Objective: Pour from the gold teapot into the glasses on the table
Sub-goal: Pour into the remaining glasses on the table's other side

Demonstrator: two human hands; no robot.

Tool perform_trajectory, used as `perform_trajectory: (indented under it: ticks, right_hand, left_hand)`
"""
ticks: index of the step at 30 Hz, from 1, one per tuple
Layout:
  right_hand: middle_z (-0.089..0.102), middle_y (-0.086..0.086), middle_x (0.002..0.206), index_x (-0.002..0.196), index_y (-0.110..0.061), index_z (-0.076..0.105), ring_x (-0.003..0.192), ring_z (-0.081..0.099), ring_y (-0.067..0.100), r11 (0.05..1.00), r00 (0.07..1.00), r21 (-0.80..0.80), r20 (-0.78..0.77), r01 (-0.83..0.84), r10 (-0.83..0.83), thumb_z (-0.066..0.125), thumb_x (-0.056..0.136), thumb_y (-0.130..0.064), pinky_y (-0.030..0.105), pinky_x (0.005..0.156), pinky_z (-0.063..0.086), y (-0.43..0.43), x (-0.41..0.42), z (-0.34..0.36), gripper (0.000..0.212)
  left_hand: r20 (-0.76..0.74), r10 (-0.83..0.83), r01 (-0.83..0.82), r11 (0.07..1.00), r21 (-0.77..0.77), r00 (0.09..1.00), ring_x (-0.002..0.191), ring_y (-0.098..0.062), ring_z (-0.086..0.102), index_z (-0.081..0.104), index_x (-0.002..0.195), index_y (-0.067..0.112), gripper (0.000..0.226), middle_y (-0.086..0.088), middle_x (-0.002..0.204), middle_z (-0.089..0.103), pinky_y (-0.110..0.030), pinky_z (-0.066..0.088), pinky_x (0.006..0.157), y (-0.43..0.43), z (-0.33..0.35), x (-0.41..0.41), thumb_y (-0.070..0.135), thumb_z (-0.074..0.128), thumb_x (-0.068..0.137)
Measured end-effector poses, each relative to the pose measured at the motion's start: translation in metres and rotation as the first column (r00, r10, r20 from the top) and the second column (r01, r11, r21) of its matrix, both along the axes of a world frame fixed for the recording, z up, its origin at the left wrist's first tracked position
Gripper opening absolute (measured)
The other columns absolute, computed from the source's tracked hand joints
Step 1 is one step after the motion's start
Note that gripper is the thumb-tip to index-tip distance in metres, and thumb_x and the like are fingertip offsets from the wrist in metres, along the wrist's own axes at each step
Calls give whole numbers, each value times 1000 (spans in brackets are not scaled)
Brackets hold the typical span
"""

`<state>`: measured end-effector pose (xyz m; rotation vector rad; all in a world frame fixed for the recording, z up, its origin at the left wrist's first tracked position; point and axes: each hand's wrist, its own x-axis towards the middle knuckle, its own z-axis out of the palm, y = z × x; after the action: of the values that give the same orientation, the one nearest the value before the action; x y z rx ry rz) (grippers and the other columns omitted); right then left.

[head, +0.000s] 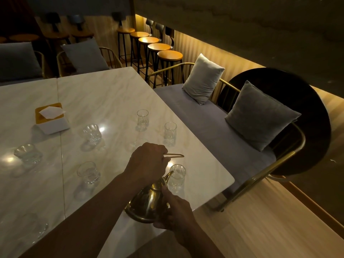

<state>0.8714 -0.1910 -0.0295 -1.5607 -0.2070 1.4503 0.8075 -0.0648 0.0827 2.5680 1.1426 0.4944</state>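
At the table's (111, 94) near corner, the gold teapot (147, 203) hung tilted, its spout at the rim of the nearest glass (177, 175). The left hand (149, 162) gripped the wire handle (174, 155) above, seemingly bearing the weight. The right hand (176, 209) clasped the pot's base, probably steering the tilt. The other glasses (170, 134) waited beyond.

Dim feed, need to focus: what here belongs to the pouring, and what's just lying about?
In the job: gold teapot, glass at its spout, other glasses, left hand, right hand.
Lying about: tissue box, cushions, bar stools.
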Motion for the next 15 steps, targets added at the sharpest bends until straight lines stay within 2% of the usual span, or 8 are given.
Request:
perform_trajectory:
  ticks: [8, 13, 15]
  right_hand:
    - [76, 10, 111, 113, -21, 71, 81, 81, 30, 1000, 1000, -11, 9, -9, 9, 73, 63, -70, 42, 72, 67, 1, -2, -5, 70]
    - [77, 8, 109, 111, -22, 72, 84, 81, 29, 1000, 999, -9, 49, -3, 3, 74, 65, -70, 45, 75, 68, 2, -6, -7, 66]
    - [75, 7, 113, 118, -24, 70, 89, 79, 30, 1000, 998, -26, 62, 6, -4, 76, 61, -72, 42, 71, 68, 2, -8, -6, 75]
  left_hand:
    - [-4, -20, 20, 999, -28, 1000, 78, -17, 68, 69, 108, 21, 31, 3, 95, 73, -28, 54, 79, 1, 2, -4, 40, 62, 84]
    - [19, -27, 28, 999, -39, 999, 83, -17, 69, 68, 110, 21, 32, 2, 101, 73, -30, 55, 81, 2, 3, -12, 40, 63, 84]
    - [31, -25, 27, 997, -67, 999, 83, -16, 69, 68, 110, 21, 32, 2, 100, 73, -30, 56, 80, 3, 3, -17, 39, 64, 84]
